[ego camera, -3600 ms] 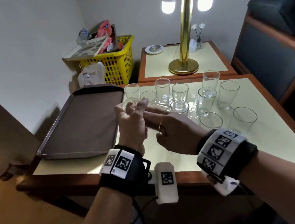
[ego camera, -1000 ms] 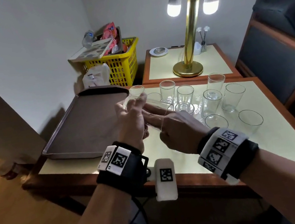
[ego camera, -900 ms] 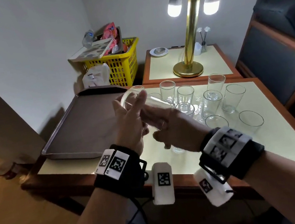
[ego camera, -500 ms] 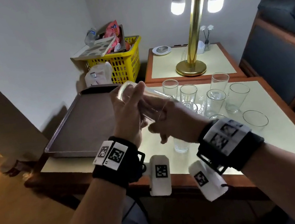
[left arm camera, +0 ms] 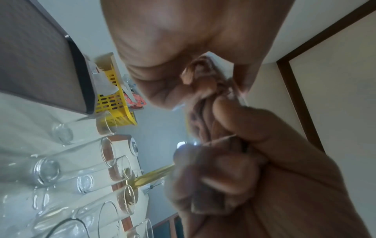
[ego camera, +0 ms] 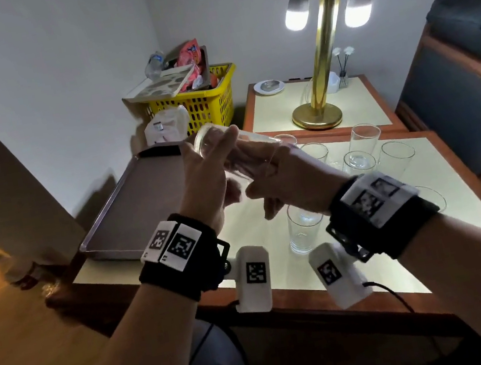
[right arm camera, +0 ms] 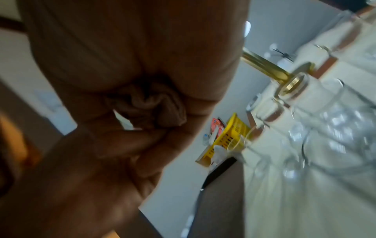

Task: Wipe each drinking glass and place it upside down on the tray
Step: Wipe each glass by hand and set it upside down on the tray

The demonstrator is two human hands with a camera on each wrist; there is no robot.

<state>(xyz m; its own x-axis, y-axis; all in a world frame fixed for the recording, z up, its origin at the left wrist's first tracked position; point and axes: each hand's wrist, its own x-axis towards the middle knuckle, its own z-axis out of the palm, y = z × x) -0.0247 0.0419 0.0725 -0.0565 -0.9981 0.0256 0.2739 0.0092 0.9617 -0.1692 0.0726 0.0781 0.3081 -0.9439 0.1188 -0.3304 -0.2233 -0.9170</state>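
Observation:
A clear drinking glass [ego camera: 229, 155] lies tilted in the air above the table, base up and left, mouth to the right. My left hand [ego camera: 209, 175] grips its body with the fingers curled round it. At the glass mouth, my right hand [ego camera: 276, 176] has its fingers curled on a brownish cloth [left arm camera: 203, 83], also visible bunched between the palms in the right wrist view [right arm camera: 150, 103]. The brown tray [ego camera: 140, 206] lies bare at the left of the table. Several more glasses stand upright, one close under my right wrist [ego camera: 303, 229], others further back [ego camera: 365, 141].
A brass lamp [ego camera: 317, 117] stands on the side table behind. A yellow basket [ego camera: 206, 104] full of clutter sits beyond the tray. A dark armchair [ego camera: 459, 98] borders the table on the right. Water drops lie among the glasses [left arm camera: 38, 201].
Both hands have lifted the glass higher and further back. My right wrist has rolled, turning the cloth at the mouth.

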